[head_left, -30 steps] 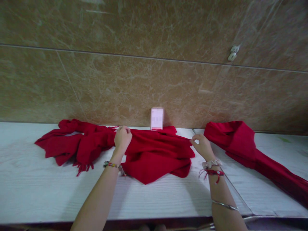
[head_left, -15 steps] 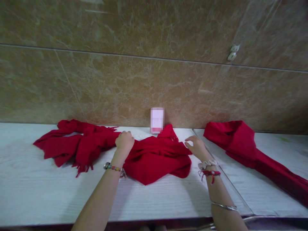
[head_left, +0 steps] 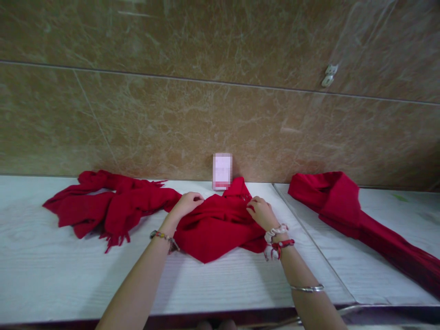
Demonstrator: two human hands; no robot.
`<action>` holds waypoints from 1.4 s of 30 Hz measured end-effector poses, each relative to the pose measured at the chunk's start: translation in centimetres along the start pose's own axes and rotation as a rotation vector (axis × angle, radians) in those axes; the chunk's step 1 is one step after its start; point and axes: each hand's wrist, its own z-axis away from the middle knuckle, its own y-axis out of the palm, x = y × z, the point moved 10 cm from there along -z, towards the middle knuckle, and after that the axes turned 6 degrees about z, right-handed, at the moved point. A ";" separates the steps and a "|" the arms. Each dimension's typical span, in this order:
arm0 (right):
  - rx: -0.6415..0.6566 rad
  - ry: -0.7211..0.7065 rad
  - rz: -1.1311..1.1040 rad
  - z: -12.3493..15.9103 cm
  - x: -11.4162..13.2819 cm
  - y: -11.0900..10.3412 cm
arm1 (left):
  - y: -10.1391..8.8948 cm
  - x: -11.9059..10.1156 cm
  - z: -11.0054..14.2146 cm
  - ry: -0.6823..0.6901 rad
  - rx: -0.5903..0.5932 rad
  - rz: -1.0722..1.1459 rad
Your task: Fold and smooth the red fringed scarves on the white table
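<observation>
A red scarf (head_left: 209,243), bunched and folded, lies on the white tabletop between my hands. At its upper left edge my left hand (head_left: 187,204) has its fingers bent together on the cloth. On the upper right side my right hand (head_left: 263,213) pinches the fabric with curled fingertips, partly out of sight. The scarf stretches leftward beneath my left wrist into a loose, fringed heap (head_left: 113,201). Its short folded end (head_left: 237,187) points toward the wall.
A phone-like pink-and-white rectangle (head_left: 222,172), blurred out, leans against the brown tiled wall (head_left: 172,123). Another red scarf (head_left: 340,201) lies looped at the right, across a seam in the white tabletop (head_left: 227,291). A small white fixture (head_left: 330,75) is on the wall.
My left hand has slid right along the scarf's upper edge, out of its fist. My right hand has come left from beside the scarf and closed on its right side.
</observation>
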 end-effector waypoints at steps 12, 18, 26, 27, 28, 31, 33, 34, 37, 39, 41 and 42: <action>0.065 -0.014 -0.019 -0.1 -0.8 1.2 | 1.6 -0.5 0.8 -0.021 0.137 0.309; 0.058 -0.003 0.043 0.1 -0.8 0.9 | 3.7 -0.3 0.7 -0.035 0.260 0.313; -0.053 0.098 0.017 -0.1 -2.1 -0.3 | 2.8 -1.5 0.9 -0.021 0.199 0.319; -0.104 0.115 -0.026 -0.1 -2.4 -0.9 | 2.5 -1.5 0.8 -0.016 0.170 0.323; -0.165 0.139 -0.072 -0.1 -2.8 -1.5 | 2.2 -1.5 0.6 -0.012 0.135 0.327; -0.371 0.217 -0.180 0.4 -4.4 -3.6 | 0.5 -0.7 0.1 -0.026 -0.021 0.336; -0.497 0.267 -0.218 0.9 -5.7 -4.9 | -1.4 0.4 -0.1 -0.057 -0.156 0.341; -0.556 0.295 -0.227 1.3 -6.5 -5.6 | -2.4 1.1 0.0 -0.074 -0.221 0.338; -0.669 0.431 -0.221 2.4 -9.3 -6.8 | -6.1 3.3 0.8 -0.124 -0.434 0.412; -0.570 0.487 -0.213 2.2 -10.9 -6.1 | -7.9 4.7 1.8 -0.146 -0.523 0.571; -0.280 0.384 -0.238 0.9 -10.7 -3.5 | -7.8 5.2 2.2 -0.156 -0.420 0.689; -0.122 0.292 -0.261 0.6 -10.0 -1.9 | -6.8 4.8 2.2 -0.156 -0.265 0.683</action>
